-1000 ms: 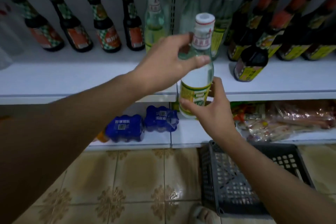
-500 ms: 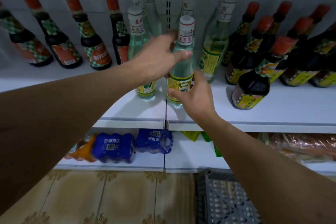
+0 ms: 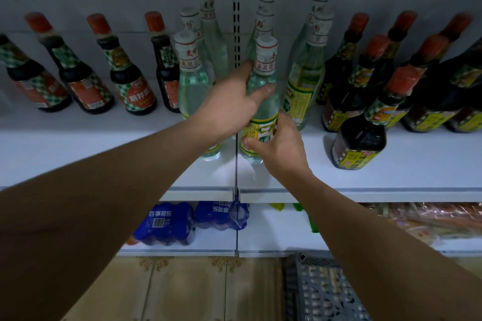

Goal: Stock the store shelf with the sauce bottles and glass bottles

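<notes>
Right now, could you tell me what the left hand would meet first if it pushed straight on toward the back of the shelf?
Probably the clear glass bottles behind the one it grips; depth is hard to judge.

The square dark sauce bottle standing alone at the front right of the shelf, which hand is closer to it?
Right. The right hand grips the clear glass bottle just left of the square dark sauce bottle; the left hand holds that bottle's far side, farther away.
</notes>
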